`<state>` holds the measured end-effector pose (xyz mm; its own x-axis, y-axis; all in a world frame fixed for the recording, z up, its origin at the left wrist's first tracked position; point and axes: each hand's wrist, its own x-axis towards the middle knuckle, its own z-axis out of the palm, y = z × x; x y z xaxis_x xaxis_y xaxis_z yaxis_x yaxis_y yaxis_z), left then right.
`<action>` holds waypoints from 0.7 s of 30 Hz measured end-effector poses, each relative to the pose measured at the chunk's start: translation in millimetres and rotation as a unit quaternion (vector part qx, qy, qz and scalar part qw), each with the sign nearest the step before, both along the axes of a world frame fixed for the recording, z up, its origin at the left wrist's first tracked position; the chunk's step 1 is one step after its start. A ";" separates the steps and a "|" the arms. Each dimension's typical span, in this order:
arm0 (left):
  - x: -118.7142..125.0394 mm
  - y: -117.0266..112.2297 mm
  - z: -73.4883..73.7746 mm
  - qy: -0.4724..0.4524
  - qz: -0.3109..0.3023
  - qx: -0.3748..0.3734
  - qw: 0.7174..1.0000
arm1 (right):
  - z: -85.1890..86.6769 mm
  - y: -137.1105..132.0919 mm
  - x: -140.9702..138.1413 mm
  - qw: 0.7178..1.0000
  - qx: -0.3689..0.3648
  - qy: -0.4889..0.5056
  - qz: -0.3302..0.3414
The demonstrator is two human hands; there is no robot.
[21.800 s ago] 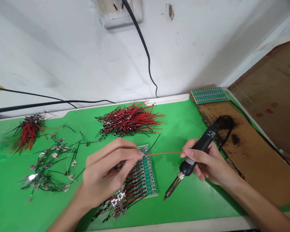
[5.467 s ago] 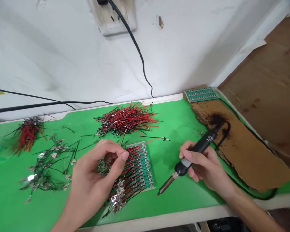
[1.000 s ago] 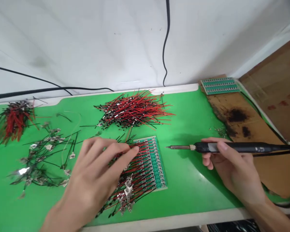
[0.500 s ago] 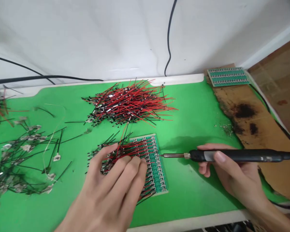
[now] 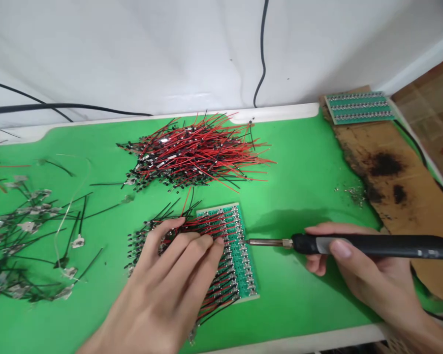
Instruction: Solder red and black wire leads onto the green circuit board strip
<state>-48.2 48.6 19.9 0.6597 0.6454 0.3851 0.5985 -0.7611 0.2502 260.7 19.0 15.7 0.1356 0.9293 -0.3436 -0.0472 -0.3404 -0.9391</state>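
My left hand (image 5: 173, 285) lies flat, fingers stretched out, pressing on the red and black wires soldered to a small green circuit board (image 5: 239, 255) near the front of the green mat. My right hand (image 5: 358, 275) grips a black soldering iron (image 5: 358, 244) held level. Its metal tip points left and touches the right side of the board at its upper rows. The board's lower left part is hidden under my left hand.
A heap of loose red and black wires (image 5: 195, 155) lies behind the board. Black wires with metal tabs (image 5: 25, 236) spread at the left. A scorched cardboard sheet (image 5: 398, 187) with another green board panel (image 5: 358, 105) sits at the right. A black cable (image 5: 260, 54) hangs down the white wall.
The iron's tip has moved left from mid-air over the mat to the board's edge. My left hand has shifted down and flattened on the wires. The view has tilted downward.
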 end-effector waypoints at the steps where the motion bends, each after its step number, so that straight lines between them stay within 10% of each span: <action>1: 0.1 -0.6 -0.6 0.000 0.002 0.003 1.000 | 0.7 0.3 0.0 1.000 -0.007 -0.006 0.003; 21: 0.4 -3.8 -4.9 -0.028 -0.011 0.016 0.999 | -3.9 1.3 1.4 0.998 0.044 -0.013 0.031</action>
<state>-47.9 44.8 15.0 0.6502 0.6179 0.4420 0.5681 -0.7817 0.2572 262.2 20.4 11.8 0.0841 0.9627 -0.2571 -0.0041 -0.2577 -0.9662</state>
